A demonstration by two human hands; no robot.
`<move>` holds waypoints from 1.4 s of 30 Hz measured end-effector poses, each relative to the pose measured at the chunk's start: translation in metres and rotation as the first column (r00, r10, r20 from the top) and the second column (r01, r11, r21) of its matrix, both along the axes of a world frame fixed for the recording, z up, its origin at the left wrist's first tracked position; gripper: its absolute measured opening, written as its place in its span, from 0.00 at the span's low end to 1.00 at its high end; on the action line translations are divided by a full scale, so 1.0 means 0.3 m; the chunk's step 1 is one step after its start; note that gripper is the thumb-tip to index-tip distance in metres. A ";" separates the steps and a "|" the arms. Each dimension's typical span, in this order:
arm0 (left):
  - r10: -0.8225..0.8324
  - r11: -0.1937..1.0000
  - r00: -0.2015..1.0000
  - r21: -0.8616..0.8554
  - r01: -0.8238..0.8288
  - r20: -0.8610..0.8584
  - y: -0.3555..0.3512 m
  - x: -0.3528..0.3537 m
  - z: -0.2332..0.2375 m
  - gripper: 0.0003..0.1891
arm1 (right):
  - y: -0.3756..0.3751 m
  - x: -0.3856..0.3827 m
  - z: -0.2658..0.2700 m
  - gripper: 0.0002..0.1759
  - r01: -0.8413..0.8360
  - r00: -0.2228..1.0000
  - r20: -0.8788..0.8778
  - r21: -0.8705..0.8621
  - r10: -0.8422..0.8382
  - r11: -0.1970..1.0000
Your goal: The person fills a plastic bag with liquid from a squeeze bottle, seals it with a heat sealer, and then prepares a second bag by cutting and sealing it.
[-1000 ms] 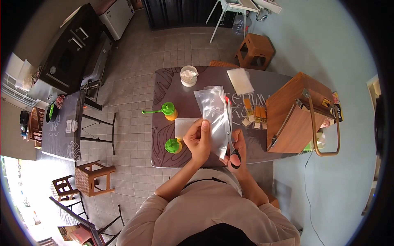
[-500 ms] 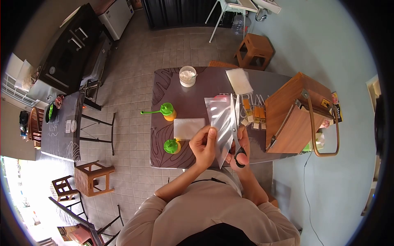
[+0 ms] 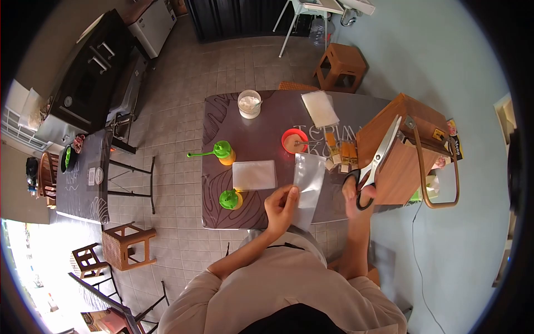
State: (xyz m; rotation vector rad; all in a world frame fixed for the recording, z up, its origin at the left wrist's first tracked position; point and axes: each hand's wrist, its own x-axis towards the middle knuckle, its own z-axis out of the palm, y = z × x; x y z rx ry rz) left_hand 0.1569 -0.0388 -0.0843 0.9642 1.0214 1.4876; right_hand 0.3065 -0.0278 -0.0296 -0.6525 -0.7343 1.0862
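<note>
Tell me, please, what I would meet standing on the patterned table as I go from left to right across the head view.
Farther green-topped bottle, jar of white powder, red bowl, cluster of small orange-yellow items, wooden box.

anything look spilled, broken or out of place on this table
Nothing clearly stands out: no spill or damage shows on the table. The one untidy spot is the small amber-and-white items beside the wooden box, lying at uneven angles. That may just be how they were put down.
</note>
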 end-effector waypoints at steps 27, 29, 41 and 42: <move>0.112 0.986 0.858 -0.048 -0.157 -0.501 0.088 -0.176 -0.650 0.06 | -0.068 -0.001 -0.755 0.29 0.530 -0.247 0.853 -0.277 0.459 0.801; 0.102 0.992 0.952 -0.039 -0.118 -0.290 0.091 -0.188 -0.600 0.06 | -0.059 -0.023 -0.749 0.27 0.367 0.062 0.920 -0.381 0.386 0.849; -0.281 0.869 0.854 -0.262 0.420 0.437 -0.048 -0.039 -0.317 0.08 | -0.227 0.016 -0.496 0.08 -0.005 0.934 0.313 -0.473 0.173 0.881; -0.304 0.833 0.834 -0.296 0.467 0.460 -0.057 -0.018 -0.312 0.10 | -0.242 0.064 -0.472 0.08 0.033 0.904 0.386 -0.496 0.187 0.868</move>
